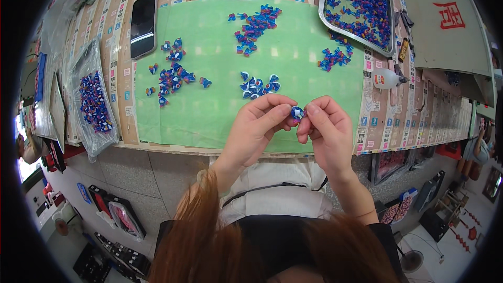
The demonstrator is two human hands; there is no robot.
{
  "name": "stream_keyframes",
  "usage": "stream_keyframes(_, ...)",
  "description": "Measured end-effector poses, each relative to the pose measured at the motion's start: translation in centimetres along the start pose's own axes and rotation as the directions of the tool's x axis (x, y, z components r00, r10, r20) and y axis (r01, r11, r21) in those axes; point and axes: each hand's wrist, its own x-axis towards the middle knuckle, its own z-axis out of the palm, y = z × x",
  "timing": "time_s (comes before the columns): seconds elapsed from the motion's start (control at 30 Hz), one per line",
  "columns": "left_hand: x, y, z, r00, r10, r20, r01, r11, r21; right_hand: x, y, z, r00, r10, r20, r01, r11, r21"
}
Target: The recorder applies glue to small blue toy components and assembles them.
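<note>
Over the front part of a green mat, both my hands come together at one small blue, white and pink plastic piece. My left hand pinches it from the left between thumb and fingers. From the other side, the thumb and fingertips of my right hand close on its edge. Just beyond my left fingers lies a small cluster of blue-and-white pieces. Further off to the left is a loose pile of blue, orange and white pieces. The fingertips partly hide the held piece.
Blue and pink parts lie in a heap at the mat's far middle, with another small heap at right. A metal tray of parts stands far right, near a squeeze bottle. At left are a phone and a plastic-lined tray.
</note>
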Motion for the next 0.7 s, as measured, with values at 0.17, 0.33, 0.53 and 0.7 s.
stream_keyframes(0.17,-0.2,0.1,0.2,0.999,-0.033,-0.018,0.032,0.998,-0.060,0.0,0.2,0.3,1.000,0.011,-0.012,-0.010,1.000,0.019)
stream_keyframes(0.33,-0.7,0.7,-0.1,0.985,0.129,-0.115,-0.083,0.936,0.342,-0.3,1.0,0.0,0.999,-0.045,-0.013,0.044,0.996,-0.082)
stream_keyframes(0.53,-0.1,4.6,-5.5,0.666,0.744,0.052,0.071,-0.133,0.989,-0.5,1.8,-5.6,0.741,-0.560,-0.371,0.401,0.812,-0.424)
stream_keyframes(0.7,1.5,4.2,-4.9,0.647,0.719,0.256,0.044,-0.370,0.928,1.6,0.2,-10.7,0.401,-0.793,-0.459,0.404,0.602,-0.688)
